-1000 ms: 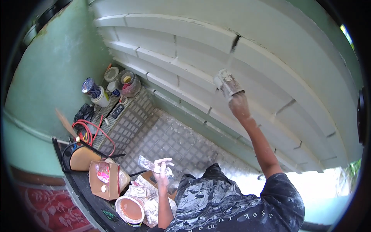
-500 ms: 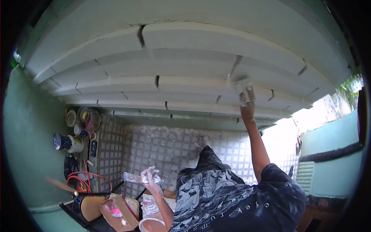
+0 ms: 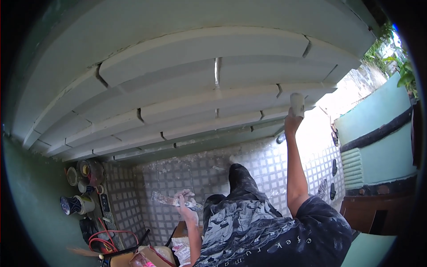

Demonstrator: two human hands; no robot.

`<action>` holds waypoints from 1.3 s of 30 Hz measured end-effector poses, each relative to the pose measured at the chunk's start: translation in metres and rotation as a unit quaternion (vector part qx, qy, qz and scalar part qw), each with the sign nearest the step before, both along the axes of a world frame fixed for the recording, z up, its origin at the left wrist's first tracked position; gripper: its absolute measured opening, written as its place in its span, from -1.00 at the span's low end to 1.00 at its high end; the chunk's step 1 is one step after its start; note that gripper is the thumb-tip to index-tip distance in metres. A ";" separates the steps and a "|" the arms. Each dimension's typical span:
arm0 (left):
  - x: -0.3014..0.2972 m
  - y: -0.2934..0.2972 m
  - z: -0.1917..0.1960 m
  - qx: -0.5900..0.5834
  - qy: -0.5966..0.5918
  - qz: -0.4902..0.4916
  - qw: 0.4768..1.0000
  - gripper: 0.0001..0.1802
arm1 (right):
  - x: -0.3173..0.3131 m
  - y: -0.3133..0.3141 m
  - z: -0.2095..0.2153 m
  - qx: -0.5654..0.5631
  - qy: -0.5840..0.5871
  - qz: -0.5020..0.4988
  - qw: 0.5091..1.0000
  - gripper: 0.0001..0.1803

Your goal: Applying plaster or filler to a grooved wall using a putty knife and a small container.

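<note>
Matt white plaster ceiling [image 3: 187, 66]

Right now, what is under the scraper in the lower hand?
Under the scraper, gripped by the left hand, lies the checkered tile floor. The blade covers the tiles directly beneath it.

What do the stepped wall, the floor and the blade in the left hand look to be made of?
Stepped wall: likely plaster or painted cement, matt white, cracked at joints. Floor: small square tiles, grey-white, visible grid lines. Blade in the left hand: probably metal, flat, smeared pale.
</note>
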State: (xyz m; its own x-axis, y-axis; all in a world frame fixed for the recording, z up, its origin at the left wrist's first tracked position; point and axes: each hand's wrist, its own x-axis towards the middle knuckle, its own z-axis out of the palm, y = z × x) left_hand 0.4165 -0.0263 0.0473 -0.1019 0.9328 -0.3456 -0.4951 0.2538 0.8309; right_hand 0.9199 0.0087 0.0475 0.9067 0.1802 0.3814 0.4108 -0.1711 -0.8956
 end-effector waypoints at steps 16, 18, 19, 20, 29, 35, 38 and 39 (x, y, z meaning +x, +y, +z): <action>0.146 -0.024 -0.022 -0.023 0.049 0.132 0.990 -0.84 | 0.109 -0.036 0.050 -0.204 -0.381 0.238 0.870 -0.60; 0.181 -0.023 -0.012 -0.030 0.049 0.098 0.994 -0.85 | 0.188 -0.057 0.027 -0.257 -0.326 0.172 0.893 -0.61; 0.194 -0.025 -0.010 -0.031 0.049 0.091 0.994 -0.85 | 0.229 -0.078 0.006 -0.271 -0.262 0.150 0.914 -0.60; 0.207 -0.024 -0.009 -0.024 0.043 0.080 0.996 -0.85 | 0.269 -0.098 -0.009 -0.305 -0.244 0.093 0.916 -0.64; 0.293 -0.037 -0.027 -0.002 0.079 0.050 0.996 -0.82 | 0.456 -0.171 -0.045 -0.156 -0.184 -0.238 0.941 -0.66; 0.322 -0.038 -0.018 -0.019 0.065 -0.003 0.998 -0.82 | 0.445 -0.146 -0.086 -0.107 0.316 0.127 0.934 -0.68; 0.327 -0.036 -0.018 -0.014 0.068 -0.036 0.997 -0.84 | 0.406 -0.113 -0.098 0.037 0.276 0.074 0.957 -0.80; 0.327 -0.040 -0.014 0.004 0.075 -0.065 0.995 -0.85 | 0.388 -0.115 -0.073 0.082 0.270 0.038 0.959 -0.81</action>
State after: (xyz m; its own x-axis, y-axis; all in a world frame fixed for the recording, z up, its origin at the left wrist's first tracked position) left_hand 0.7431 -0.0663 0.0332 -0.0301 0.9443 -0.3277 -0.3284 0.3003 0.8955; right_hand 1.3081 -0.1066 -0.0251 0.9667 0.2307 -0.1113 -0.1150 0.0030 -0.9934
